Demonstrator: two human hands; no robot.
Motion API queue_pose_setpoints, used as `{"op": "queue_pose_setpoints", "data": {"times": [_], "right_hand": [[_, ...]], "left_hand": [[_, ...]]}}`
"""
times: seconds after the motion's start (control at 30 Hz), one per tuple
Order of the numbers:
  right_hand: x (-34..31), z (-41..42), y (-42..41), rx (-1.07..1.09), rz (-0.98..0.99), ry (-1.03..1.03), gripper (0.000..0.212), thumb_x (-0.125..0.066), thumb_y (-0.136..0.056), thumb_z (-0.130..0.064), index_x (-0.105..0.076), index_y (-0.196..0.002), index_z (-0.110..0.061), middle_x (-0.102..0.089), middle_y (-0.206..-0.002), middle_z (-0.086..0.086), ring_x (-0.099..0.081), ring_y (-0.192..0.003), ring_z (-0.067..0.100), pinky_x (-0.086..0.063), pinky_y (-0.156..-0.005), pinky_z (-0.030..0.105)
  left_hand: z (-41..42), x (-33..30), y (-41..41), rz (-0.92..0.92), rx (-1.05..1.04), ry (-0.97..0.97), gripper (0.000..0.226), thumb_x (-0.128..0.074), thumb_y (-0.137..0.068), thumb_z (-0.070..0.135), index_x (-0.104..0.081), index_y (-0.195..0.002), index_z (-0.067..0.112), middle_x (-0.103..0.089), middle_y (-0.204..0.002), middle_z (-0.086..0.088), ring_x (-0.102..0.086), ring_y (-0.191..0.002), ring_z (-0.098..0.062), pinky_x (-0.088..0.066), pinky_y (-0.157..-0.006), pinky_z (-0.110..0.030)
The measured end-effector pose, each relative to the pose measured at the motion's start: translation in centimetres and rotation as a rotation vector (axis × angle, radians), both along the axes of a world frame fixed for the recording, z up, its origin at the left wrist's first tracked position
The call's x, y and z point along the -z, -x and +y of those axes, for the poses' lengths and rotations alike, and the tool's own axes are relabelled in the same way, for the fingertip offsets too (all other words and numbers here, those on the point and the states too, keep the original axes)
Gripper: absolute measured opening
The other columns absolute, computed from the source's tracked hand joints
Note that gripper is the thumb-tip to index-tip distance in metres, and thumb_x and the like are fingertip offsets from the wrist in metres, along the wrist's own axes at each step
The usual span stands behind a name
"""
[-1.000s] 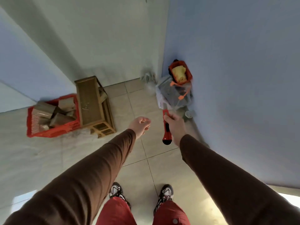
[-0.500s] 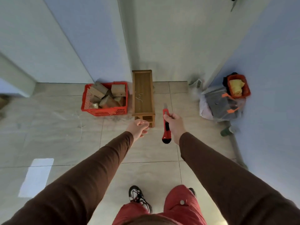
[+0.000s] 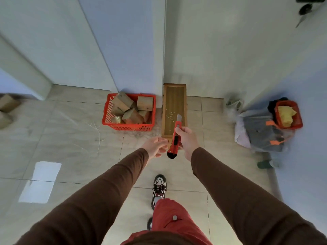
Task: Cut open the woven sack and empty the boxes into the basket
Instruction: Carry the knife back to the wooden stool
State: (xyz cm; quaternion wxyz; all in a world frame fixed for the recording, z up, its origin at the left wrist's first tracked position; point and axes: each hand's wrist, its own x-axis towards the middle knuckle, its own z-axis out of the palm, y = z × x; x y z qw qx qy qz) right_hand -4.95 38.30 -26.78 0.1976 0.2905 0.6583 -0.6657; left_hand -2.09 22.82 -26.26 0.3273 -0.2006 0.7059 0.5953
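Right hand [image 3: 187,138] grips the red box cutter [image 3: 174,140], blade out, left hand [image 3: 155,145] loosely curled and empty beside it, and the red basket [image 3: 113,123] of boxes [image 3: 131,108] sits far-left on the floor.

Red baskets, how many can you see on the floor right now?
2: one red basket of boxes left of the wooden stool, a smaller red basket by the right wall. Others may be hidden.

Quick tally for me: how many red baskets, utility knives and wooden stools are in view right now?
Red baskets: 2, the large basket holding cardboard boxes and a small basket at the right wall.
Utility knives: 1, knife gripped by the right hand.
Wooden stools: 1, stool.
Total: 4
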Motion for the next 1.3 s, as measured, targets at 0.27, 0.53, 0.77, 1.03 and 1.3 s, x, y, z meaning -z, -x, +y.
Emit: {"op": "queue_pose_setpoints", "data": {"times": [0.27, 0.53, 0.77, 1.03, 1.3], "right_hand": [[3.1, -3.6, 7.5, 0.083, -0.076, 0.080, 0.014, -0.062, -0.103, -0.026, -0.067, -0.095, -0.016, -0.069, -0.095, 0.008, -0.067, -0.094, 0.026, -0.056, -0.100, 0.050], [6.0, -4.2, 12.0, 0.311, -0.181, 0.178, 0.008, -0.060, -0.105, -0.018, -0.064, -0.102, -0.012, -0.071, -0.093, 0.009, -0.073, -0.093, 0.028, -0.060, -0.096, 0.049], [9.0, -5.2, 15.4, 0.463, -0.190, 0.154, 0.013, -0.059, -0.105, -0.012, -0.059, -0.117, -0.008, -0.073, -0.102, 0.013, -0.076, -0.093, 0.025, -0.064, -0.080, 0.035], [16.9, -3.7, 17.6, 0.549, -0.277, 0.104, 0.018, -0.059, -0.106, -0.021, -0.063, -0.120, -0.011, -0.078, -0.104, 0.010, -0.077, -0.094, 0.021, -0.062, -0.083, 0.036], [26.5, -0.4, 19.6, 0.578, -0.358, 0.042, 0.016, -0.065, -0.102, -0.020, -0.066, -0.116, -0.012, -0.071, -0.094, 0.007, -0.069, -0.083, 0.016, -0.062, -0.079, 0.032]], "left_hand": [[-2.5, 2.7, 7.3, -0.111, -0.068, -0.035, 0.019, -0.057, -0.100, 0.031, -0.064, -0.109, 0.016, -0.072, -0.105, -0.007, -0.067, -0.092, -0.017, -0.054, -0.091, -0.035], [-3.5, 6.3, 13.0, -0.215, -0.023, -0.075, 0.024, -0.061, -0.098, 0.021, -0.061, -0.119, 0.008, -0.071, -0.097, -0.006, -0.068, -0.083, -0.019, -0.057, -0.077, -0.031], [-5.1, 10.7, 18.6, -0.211, -0.129, -0.108, 0.013, -0.059, -0.096, -0.001, -0.053, -0.108, 0.001, -0.064, -0.079, -0.013, -0.061, -0.056, -0.013, -0.057, -0.056, -0.022], [-5.0, 19.5, 22.6, -0.174, -0.146, -0.018, 0.009, -0.058, -0.097, -0.002, -0.064, -0.101, 0.003, -0.065, -0.078, -0.012, -0.063, -0.063, -0.018, -0.060, -0.066, -0.027], [-2.1, 28.1, 26.0, -0.139, -0.171, 0.070, 0.010, -0.064, -0.092, 0.000, -0.062, -0.092, 0.009, -0.068, -0.087, -0.013, -0.067, -0.072, -0.021, -0.060, -0.072, -0.031]]}}
